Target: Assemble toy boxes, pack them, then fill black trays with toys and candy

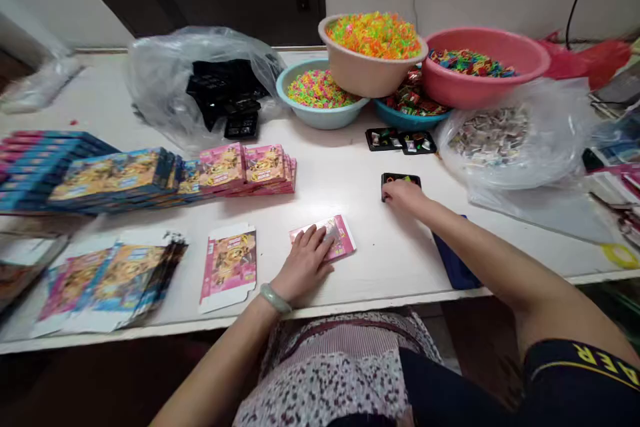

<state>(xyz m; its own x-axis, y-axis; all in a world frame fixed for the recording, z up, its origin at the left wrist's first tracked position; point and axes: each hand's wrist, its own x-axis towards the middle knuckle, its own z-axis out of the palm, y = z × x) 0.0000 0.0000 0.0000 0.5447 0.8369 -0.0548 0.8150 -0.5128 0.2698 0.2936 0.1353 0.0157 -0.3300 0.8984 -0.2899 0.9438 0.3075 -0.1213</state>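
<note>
My left hand [306, 255], a pale green bangle on its wrist, lies with fingers stretched out over a small pink printed box [341, 237] on the white table. Further right, my right hand [406, 196] has its fingers closed at the left end of a small black plastic tray [417, 179]. Small coloured bits show inside that tray; the fingertips are partly hidden. Just behind it stand two more black trays [384, 139] holding small wrapped pieces. To the left of my left hand, a flattened pink carton [230, 267] lies with white flaps out.
Basins of small colourful plastic pieces, including a peach basin [350, 70] and a pink basin [535, 67], stand at the back. Stacked boxes [223, 173] and flat cartons [135, 280] occupy the left. Plastic bags [165, 80] lie behind; a dark blue object [453, 260] sits under my right forearm.
</note>
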